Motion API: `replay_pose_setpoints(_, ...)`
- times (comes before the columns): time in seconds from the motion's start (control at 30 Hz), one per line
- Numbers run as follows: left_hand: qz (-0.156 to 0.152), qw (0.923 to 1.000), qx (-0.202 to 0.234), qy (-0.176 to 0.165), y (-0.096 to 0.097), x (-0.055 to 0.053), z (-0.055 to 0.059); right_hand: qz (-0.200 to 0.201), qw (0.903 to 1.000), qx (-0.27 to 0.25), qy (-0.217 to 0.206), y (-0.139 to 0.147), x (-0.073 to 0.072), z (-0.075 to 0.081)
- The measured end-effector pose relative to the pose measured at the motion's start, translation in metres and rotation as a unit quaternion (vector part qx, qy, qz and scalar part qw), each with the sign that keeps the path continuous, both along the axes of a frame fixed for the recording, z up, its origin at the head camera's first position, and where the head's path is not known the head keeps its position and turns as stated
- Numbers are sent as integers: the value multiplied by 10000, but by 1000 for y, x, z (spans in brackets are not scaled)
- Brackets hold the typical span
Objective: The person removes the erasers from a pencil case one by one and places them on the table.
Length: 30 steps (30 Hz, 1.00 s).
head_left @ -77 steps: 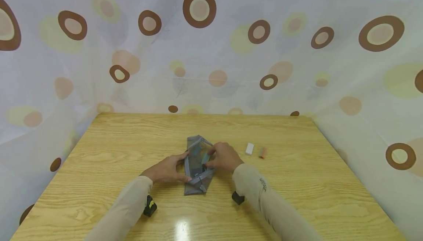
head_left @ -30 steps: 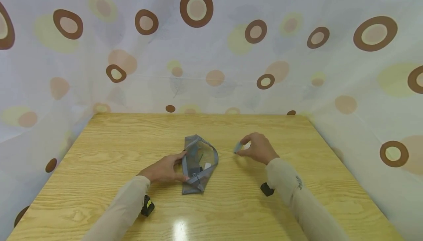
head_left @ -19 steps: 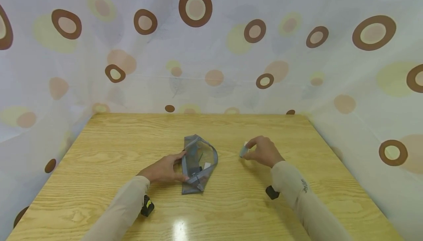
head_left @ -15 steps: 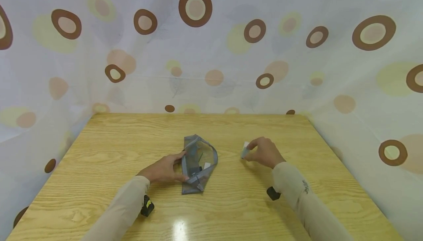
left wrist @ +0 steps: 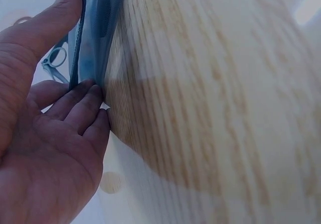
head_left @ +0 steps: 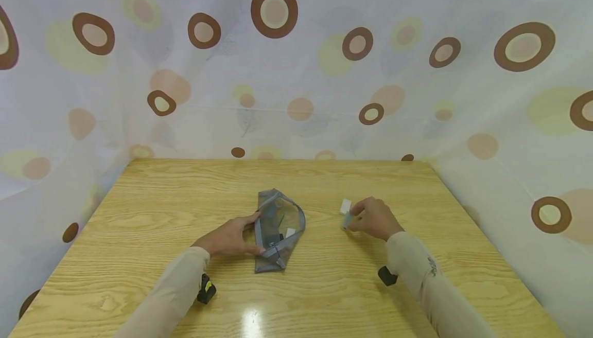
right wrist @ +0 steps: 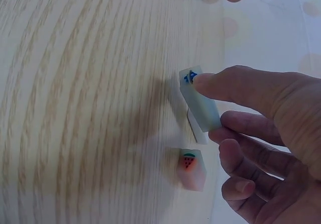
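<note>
A grey mesh zip pouch (head_left: 265,264) lies on the table with its mouth spread wide. My left hand (head_left: 230,236) holds its left side, fingers at the far end and thumb near the zip. Inside show a small white block (head_left: 290,232) and, in the left wrist view, the loops of a pair of scissors (left wrist: 56,58). To the right, my right hand (head_left: 376,219) pinches a pale blue-green eraser (right wrist: 201,106) with a blue picture between thumb and fingers, low over the table. A white eraser (head_left: 345,206) lies just beyond it.
An eraser with a watermelon picture (right wrist: 190,171) lies beside the white one, hidden behind my right hand in the head view. The wooden table (head_left: 194,189) ends at a back wall of patterned white cloth (head_left: 296,81).
My right hand has carried the pale eraser out of the pouch to the right, then down and nearer beside the white eraser. My left hand has stayed at the pouch.
</note>
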State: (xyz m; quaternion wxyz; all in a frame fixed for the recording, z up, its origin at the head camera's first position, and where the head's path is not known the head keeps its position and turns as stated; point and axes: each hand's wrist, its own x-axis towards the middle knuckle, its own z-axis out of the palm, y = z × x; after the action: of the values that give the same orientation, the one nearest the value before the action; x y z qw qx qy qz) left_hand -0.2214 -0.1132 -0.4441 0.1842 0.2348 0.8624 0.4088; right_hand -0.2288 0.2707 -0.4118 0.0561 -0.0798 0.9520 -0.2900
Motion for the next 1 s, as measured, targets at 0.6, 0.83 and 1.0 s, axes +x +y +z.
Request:
replay_pose_setpoints(0.6, -14, 10000, -42, -37, 0, 0, -1, -58, 9999, 35, -112, 8, 3, -10)
replay_pose_setpoints(0.83, -16, 10000, -59, 5, -1, 0, -1, 100, 9998, -11, -184, 8, 0, -8)
replay_pose_setpoints(1.0, -47, 10000, -72, -19, -1, -1, -1, 173, 9996, 104, -180, 7, 0, -6)
